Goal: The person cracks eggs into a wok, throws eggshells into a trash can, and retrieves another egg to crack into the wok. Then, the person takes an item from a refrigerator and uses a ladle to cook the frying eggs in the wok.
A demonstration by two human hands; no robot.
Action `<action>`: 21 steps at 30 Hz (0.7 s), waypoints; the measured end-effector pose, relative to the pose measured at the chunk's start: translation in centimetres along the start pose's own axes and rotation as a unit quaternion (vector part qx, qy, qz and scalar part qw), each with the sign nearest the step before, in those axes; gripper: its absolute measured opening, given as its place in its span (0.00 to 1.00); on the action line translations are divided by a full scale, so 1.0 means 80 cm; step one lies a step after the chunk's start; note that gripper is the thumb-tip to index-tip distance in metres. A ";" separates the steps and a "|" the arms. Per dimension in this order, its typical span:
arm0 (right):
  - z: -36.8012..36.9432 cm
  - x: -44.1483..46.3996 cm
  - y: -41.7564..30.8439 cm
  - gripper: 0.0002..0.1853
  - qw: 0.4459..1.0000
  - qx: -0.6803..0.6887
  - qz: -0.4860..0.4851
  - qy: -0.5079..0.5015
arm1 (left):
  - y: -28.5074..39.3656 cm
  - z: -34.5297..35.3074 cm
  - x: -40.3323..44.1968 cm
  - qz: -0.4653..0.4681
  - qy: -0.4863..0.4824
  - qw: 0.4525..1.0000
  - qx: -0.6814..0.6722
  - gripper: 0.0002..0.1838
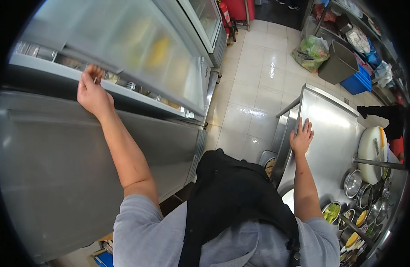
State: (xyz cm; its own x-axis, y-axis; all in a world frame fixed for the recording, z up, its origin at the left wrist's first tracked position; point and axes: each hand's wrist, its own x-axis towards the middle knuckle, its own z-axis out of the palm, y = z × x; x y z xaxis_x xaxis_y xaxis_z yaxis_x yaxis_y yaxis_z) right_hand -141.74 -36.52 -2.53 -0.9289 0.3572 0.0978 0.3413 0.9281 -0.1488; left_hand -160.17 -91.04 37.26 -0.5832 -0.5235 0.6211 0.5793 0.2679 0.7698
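Observation:
My left hand [94,91] is raised at the edge of a frosted glass fridge door [125,40], its fingers curled around that edge. The door stands a little ajar, and packed items show through the gap. Yellow and green shapes are blurred behind the glass. On the right, my right hand [301,139] lies flat with spread fingers on the stainless steel table [332,120], near its left edge, holding nothing.
Metal bowls [352,183] and food containers crowd the table's lower right, beside a round white board [370,153]. A bag of greens [311,53], a grey bin [338,62] and a blue crate [357,81] stand on the tiled floor. Another person's dark-clothed arm or leg shows at far right.

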 end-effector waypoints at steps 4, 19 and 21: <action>0.020 0.031 -0.042 0.45 0.997 0.075 0.017 0.030 | 0.026 0.027 -0.035 -0.008 -0.086 0.993 0.086 0.16; -0.075 0.351 -0.340 0.37 0.813 0.553 -0.091 0.158 | -0.383 -0.028 -0.401 -0.468 -0.334 0.776 0.258 0.16; -0.074 0.381 -0.327 0.32 0.796 0.577 -0.109 0.147 | -0.506 -0.042 -0.398 -0.411 -0.355 0.781 0.309 0.14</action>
State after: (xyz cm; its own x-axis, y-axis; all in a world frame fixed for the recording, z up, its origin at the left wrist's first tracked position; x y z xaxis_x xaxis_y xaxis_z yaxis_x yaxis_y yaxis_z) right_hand -178.16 -49.27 10.16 -0.8159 0.3677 0.4463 -0.3407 0.3179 -0.8848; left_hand -163.09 -87.94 -14.19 -0.9085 -0.2038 -0.3648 -0.4156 0.5313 0.7383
